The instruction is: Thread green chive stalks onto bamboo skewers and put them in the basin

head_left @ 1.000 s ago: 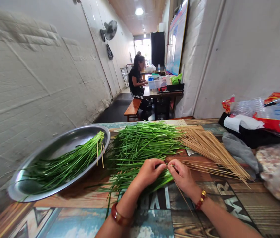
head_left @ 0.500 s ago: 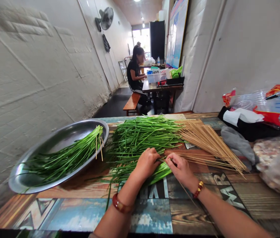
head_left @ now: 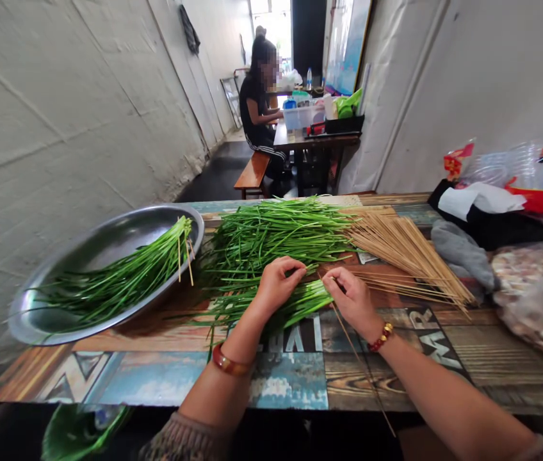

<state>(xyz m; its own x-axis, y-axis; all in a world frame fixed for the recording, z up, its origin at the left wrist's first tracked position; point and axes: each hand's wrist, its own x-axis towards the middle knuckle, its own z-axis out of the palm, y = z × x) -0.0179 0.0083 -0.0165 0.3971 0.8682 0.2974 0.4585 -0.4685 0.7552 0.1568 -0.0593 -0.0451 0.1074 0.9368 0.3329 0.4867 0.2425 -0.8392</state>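
My right hand (head_left: 352,302) is closed at the white ends of a small bunch of chives (head_left: 307,301). A thin bamboo skewer (head_left: 360,358) slants down from its fingers past the table's front edge. My left hand (head_left: 278,285) is just to the left, thumb and fingertips pinched together by the stalk ends; what it holds, if anything, is hidden. Behind my hands lies a big pile of loose green chives (head_left: 276,234). More bamboo skewers (head_left: 401,250) are fanned out to the right, a few with their tips close to my right hand.
An oval metal basin (head_left: 108,237) at the left holds skewered chives (head_left: 132,278). Plastic bags (head_left: 535,288) and a black cloth-like bundle (head_left: 497,218) crowd the right side. Beyond the table, a person (head_left: 259,96) sits on a bench (head_left: 252,171) at another table.
The view has tilted down, so the table sits higher in it. My left fingertips have lifted slightly off the bunch, showing more white stalk ends. My right hand stays at the bunch with the skewer.
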